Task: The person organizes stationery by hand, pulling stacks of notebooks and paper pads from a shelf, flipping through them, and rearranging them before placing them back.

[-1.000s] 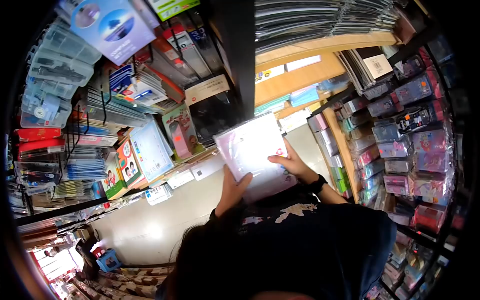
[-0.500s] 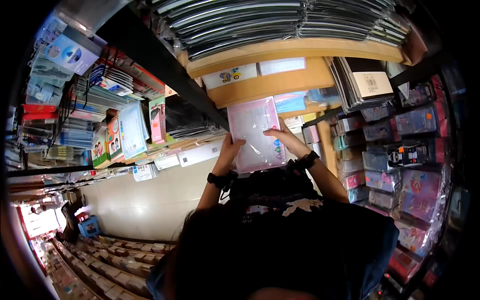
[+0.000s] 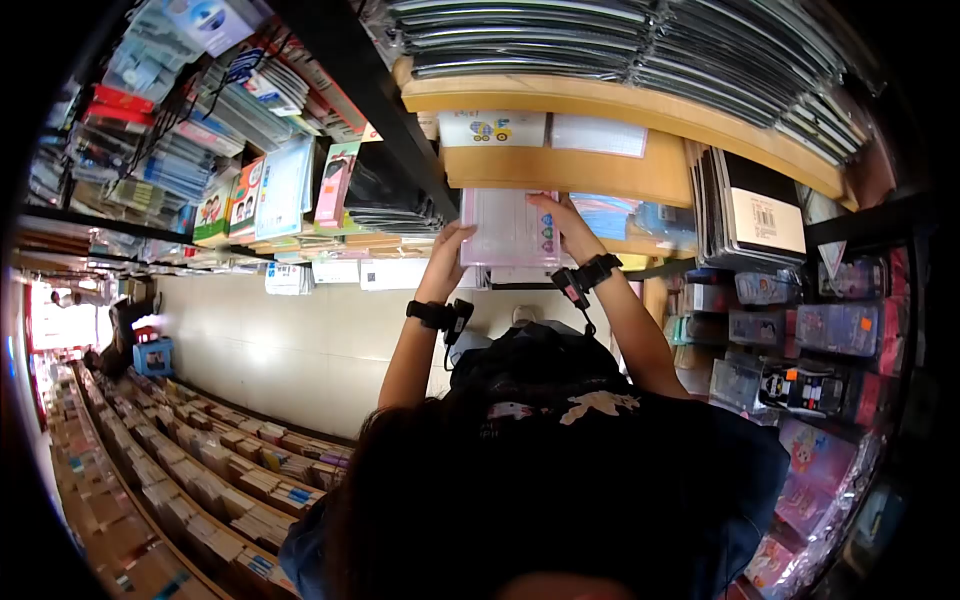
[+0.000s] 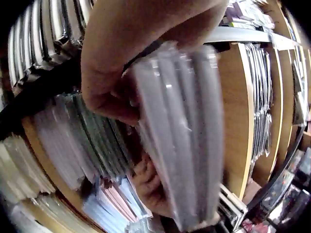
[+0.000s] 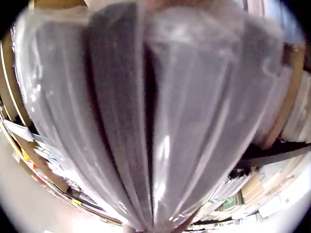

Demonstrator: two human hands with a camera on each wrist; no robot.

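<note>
A stack of plastic-wrapped booklets (image 3: 505, 235), pale pink on top with coloured round pictures at its right side, is held up at the shelf front. My left hand (image 3: 447, 262) grips its left edge, the thumb on top. Along the right edge my right hand (image 3: 580, 232) holds it, thumb over the cover. Several thick wrapped bundles show edge-on in the left wrist view, where the left hand (image 4: 109, 82) curls at one side and fingers of the right hand (image 4: 151, 187) press the other. The wrapped edges (image 5: 194, 107) fill the right wrist view, hiding most of that hand.
Above the booklets are a wooden shelf (image 3: 610, 170) and a stack of dark wrapped folders (image 3: 520, 45). A black post (image 3: 365, 85) stands to their left. Pencil cases (image 3: 835, 330) hang at the right, and rows of books (image 3: 220, 450) line the lower left. A pale floor (image 3: 270, 340) lies below.
The view has swung toward the wooden shelves. Both hands have carried the booklets forward, away from my body, to just under the shelf edge; the cover's bright glare is gone.
</note>
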